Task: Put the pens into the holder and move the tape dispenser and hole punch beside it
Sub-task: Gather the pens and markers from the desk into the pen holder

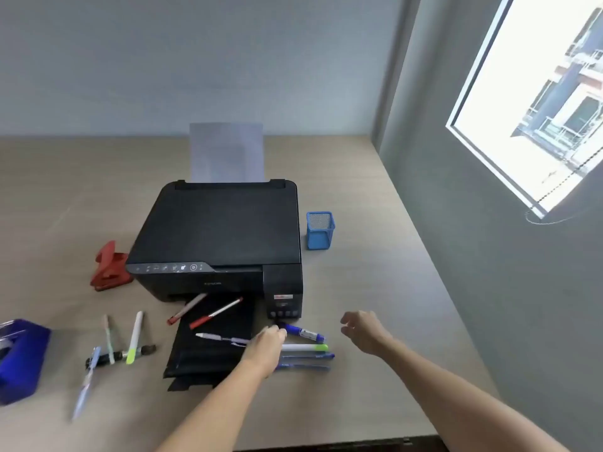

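The blue mesh pen holder [320, 230] stands empty to the right of the printer. Several pens lie scattered: two red ones [216, 312] and a purple one [222, 338] on the printer's output tray, a blue marker [303, 332] and other pens [305, 348] beside my left hand, more pens [133, 337] at the left. The red hole punch [109, 267] sits left of the printer. The blue tape dispenser [19, 357] is at the far left. My left hand [266, 345] lies over the pens near the marker; whether it grips one is hidden. My right hand [362, 329] hovers with fingers apart, holding nothing.
A black printer [222, 236] with paper [226, 151] in its feeder fills the middle of the wooden desk [359, 288]. A grey wall with a window [535, 102] borders the desk's right edge.
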